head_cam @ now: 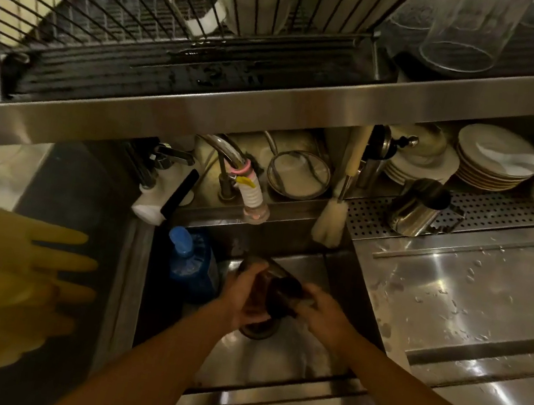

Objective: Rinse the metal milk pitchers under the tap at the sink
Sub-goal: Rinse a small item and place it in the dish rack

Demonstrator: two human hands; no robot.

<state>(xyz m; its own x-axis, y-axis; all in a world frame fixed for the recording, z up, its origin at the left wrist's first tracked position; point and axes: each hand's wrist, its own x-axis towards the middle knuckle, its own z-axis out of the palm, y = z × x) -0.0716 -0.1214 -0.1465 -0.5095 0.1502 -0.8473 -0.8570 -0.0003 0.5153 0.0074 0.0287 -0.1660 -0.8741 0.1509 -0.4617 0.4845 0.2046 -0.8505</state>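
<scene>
Low in the steel sink (273, 359), both my hands hold one metal milk pitcher (280, 291), tilted on its side with its dark mouth facing right. My left hand (241, 297) wraps its body. My right hand (320, 309) grips it at the mouth side. The tap (231, 155) with a white ribbed hose end (254, 205) hangs above and behind the pitcher; I see no water stream. A second metal pitcher (419, 207) lies tilted on the perforated drain shelf (500, 209) at the right.
A blue soap bottle (191, 260) stands at the sink's left wall. Yellow rubber gloves (16, 269) hang at the left. A bottle brush (332, 222) leans behind the sink. Stacked plates (493, 160) sit at the back right. A wet steel drainboard (452, 299) lies to the right; a wire rack (148, 11) overhangs.
</scene>
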